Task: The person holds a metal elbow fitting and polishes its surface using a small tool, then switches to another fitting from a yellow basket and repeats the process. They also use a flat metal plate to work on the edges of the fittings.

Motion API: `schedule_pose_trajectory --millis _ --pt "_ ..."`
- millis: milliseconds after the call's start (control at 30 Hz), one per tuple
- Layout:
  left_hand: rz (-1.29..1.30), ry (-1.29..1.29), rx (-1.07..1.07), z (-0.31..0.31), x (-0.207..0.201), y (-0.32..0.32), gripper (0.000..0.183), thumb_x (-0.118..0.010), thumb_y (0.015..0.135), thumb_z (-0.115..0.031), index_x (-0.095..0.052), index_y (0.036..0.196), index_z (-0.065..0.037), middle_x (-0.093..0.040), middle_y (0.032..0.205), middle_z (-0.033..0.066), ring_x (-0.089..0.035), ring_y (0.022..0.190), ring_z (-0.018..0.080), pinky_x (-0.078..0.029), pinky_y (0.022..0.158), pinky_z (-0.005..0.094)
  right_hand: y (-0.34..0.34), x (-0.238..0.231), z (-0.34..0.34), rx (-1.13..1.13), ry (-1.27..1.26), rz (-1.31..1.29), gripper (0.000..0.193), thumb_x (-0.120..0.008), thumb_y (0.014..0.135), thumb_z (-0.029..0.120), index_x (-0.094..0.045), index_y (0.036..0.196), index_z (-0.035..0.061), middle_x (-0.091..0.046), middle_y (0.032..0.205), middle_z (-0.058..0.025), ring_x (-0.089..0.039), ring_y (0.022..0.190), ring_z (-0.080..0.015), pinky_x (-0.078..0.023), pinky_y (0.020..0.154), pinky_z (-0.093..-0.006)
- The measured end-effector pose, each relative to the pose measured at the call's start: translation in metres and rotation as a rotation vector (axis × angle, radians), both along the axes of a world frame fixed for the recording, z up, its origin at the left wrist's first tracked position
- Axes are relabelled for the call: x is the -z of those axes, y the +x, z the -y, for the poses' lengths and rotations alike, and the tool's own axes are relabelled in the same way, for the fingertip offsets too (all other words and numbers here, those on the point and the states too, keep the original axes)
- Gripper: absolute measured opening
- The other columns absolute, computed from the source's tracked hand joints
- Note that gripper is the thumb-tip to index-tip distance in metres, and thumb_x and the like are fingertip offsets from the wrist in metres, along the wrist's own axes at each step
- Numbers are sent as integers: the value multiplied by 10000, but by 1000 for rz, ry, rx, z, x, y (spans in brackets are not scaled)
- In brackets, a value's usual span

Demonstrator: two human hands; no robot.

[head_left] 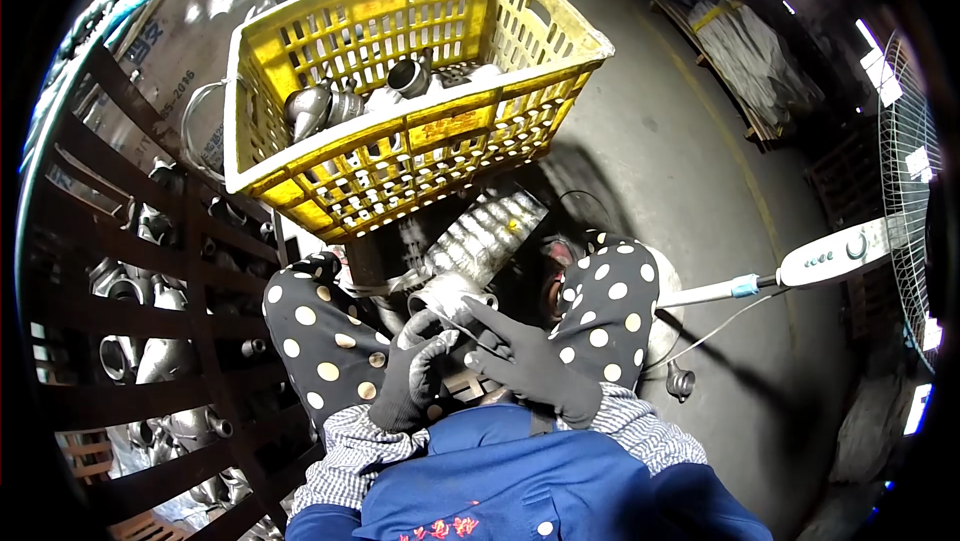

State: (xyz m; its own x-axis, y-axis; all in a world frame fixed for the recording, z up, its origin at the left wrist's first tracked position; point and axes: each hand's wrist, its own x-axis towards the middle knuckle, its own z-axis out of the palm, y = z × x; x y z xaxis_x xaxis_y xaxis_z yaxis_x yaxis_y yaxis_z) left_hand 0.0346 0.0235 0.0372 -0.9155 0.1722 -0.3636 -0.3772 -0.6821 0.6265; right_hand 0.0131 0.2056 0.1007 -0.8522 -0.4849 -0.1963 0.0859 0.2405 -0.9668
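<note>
Head view: the left hand (412, 381), in a dark glove, curls shut around a silvery metal pipe fitting (447, 296) held over the lap between polka-dotted knees. The right hand (525, 361), gloved too, lies half open with fingers spread, touching the fitting's rim. A yellow crate (300, 41) just beyond holds similar metal parts.

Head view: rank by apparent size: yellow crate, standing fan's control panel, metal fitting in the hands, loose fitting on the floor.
1. yellow crate, largest by far.
2. metal fitting held by both gloved hands; it sits close to the camera, so its rank is unsure.
3. fan control panel, looks similar in size.
4. loose fitting on the floor, smallest.
</note>
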Motion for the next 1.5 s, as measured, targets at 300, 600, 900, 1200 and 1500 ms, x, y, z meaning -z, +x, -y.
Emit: schedule_pose_trajectory --millis 300,600,900,1200,1500 --pt "-18 69 25 6 12 2 378 -620 823 18 -511 1185 34 -642 1031 159 -651 917 194 -543 809 289 3 31 1 -156 201 -119 619 -573 771 194 -434 1374 219 -650 870 -197 -636 716 -339 -519 699 -392" --pt "-60 -9 123 3 -10 -6 412 -617 846 -3 -479 1231 49 -639 1040 118 -638 925 164 -514 834 259 3 31 -4 28 -7 -382 414 -533 859 86 -534 1273 63 -651 1097 -145 -657 911 -203 -509 774 -286" --pt "-46 -46 160 12 -1 -3 347 -636 829 26 -519 1155 44 -658 920 94 -644 812 142 -520 732 229 3 6 -16 -170 30 46 366 -547 899 107 -555 1263 63 -676 849 -98 -569 684 -92 -470 637 -255" --pt "-73 -379 144 13 3 -6 204 -630 866 -48 -593 1048 37 -640 921 20 -585 851 69 -471 762 211 -25 7 -43 282 -193 440 349 -555 931 196 -562 1240 34 -609 787 4 -405 532 -5 -312 460 -161" --pt "-95 -241 239 3 -26 -6 114 -665 851 -80 -611 925 -13 -604 815 -14 -539 730 35 -448 671 191 -55 81 -35 177 -422 621 385 -508 958 308 -583 1164 -8 -647 974 -66 -610 869 -120 -489 757 -252"
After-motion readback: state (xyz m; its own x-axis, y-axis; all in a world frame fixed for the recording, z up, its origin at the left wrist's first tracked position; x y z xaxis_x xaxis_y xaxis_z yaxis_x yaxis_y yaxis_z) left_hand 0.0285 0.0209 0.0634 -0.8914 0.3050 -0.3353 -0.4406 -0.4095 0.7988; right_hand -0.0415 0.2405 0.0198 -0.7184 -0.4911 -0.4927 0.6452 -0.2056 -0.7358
